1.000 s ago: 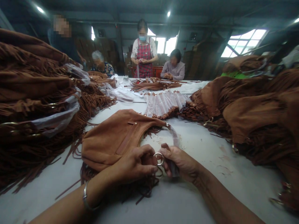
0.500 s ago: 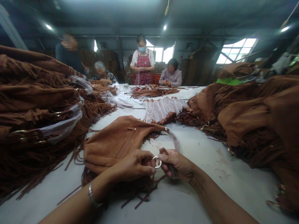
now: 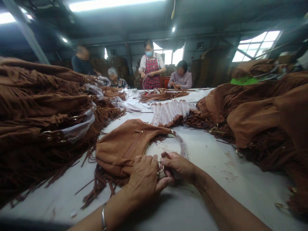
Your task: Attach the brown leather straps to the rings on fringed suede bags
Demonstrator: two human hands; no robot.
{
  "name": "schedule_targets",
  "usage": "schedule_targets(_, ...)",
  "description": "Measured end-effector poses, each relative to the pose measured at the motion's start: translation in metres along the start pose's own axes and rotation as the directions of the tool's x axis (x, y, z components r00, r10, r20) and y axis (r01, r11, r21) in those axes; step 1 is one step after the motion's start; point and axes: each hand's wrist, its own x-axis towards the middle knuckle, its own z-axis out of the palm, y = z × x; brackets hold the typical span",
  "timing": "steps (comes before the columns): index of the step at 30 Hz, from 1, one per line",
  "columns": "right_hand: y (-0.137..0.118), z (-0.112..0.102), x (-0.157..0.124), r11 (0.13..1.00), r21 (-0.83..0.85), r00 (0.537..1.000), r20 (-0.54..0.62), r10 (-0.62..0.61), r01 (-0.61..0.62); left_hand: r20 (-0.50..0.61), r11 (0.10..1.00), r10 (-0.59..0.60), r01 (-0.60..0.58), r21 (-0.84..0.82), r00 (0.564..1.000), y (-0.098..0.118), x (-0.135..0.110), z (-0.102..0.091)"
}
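A brown suede fringed bag (image 3: 122,144) lies on the white table (image 3: 209,173) in front of me. My left hand (image 3: 144,178) rests on the bag's near end, fingers closed round a metal ring (image 3: 160,166). My right hand (image 3: 179,166) meets it from the right, fingers pinched on the same ring and on the end of the plastic-wrapped strap (image 3: 181,146) that arcs back to the bag's far end. Fringe (image 3: 103,184) spills from under the bag toward me.
Tall stacks of the same brown fringed bags stand at the left (image 3: 40,118) and right (image 3: 264,118). Plastic-wrapped straps (image 3: 170,112) lie mid-table. Several people (image 3: 151,65) work at the far end.
My left hand has slid forward over the ring and the bag's end, covering more of it. The view has shifted slightly left and upward. My right hand stays at the ring.
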Motion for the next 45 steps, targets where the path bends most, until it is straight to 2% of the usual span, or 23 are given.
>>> schedule_targets(3, -0.004, 0.004, -0.004, 0.997, -0.077, 0.999, 0.047, 0.0, 0.004, -0.03, 1.0, -0.003, 0.004, 0.029, 1.0, -0.004, -0.001, 0.01)
schedule_targets(7, -0.013, 0.002, -0.012, 0.953, -0.303, 0.995, 0.102, 0.018, 0.014, -0.096, 0.996, 0.001, 0.008, 0.087, 0.995, -0.007, -0.003, 0.014)
schedule_targets(11, -0.014, -0.013, -0.015, 0.864, -0.495, 0.989, 0.056, 0.14, -0.095, -0.106, 0.997, 0.042, -0.035, 0.071, 0.993, -0.01, -0.005, 0.013)
schedule_targets(14, -0.012, -0.021, -0.016, 0.814, -0.569, 0.99, 0.003, 0.14, -0.113, -0.087, 0.997, 0.057, -0.052, 0.06, 0.995, -0.012, -0.007, 0.013)
schedule_targets(17, -0.017, -0.02, -0.021, 0.81, -0.574, 0.988, 0.007, 0.154, -0.122, -0.066, 0.998, 0.053, -0.051, 0.028, 0.996, -0.014, -0.008, 0.015)
schedule_targets(22, -0.032, -0.012, -0.03, 0.836, -0.542, 0.935, 0.25, 0.251, -0.08, -0.021, 0.999, 0.034, -0.034, -0.01, 0.999, -0.015, -0.008, 0.018)
schedule_targets(24, -0.034, -0.012, -0.03, 0.848, -0.525, 0.911, 0.312, 0.269, -0.071, 0.005, 0.999, 0.03, -0.03, -0.015, 1.0, -0.015, -0.008, 0.018)
schedule_targets(29, -0.029, -0.015, -0.026, 0.858, -0.49, 0.893, 0.301, 0.334, -0.155, 0.054, 0.999, 0.045, -0.045, -0.005, 0.998, -0.012, -0.01, 0.013)
schedule_targets(36, -0.023, -0.015, -0.02, 0.834, -0.498, 0.846, 0.318, 0.428, -0.235, 0.114, 0.996, 0.088, -0.09, 0.017, 0.99, -0.012, -0.011, 0.011)
schedule_targets(40, -0.019, -0.015, -0.017, 0.83, -0.519, 0.827, 0.362, 0.43, -0.204, 0.1, 0.985, 0.161, -0.165, 0.041, 0.982, -0.015, -0.012, 0.016)
schedule_targets(45, -0.023, -0.008, -0.018, 0.791, -0.602, 0.85, 0.354, 0.389, -0.111, 0.11, 0.974, 0.204, -0.213, 0.077, 0.973, -0.016, -0.012, 0.016)
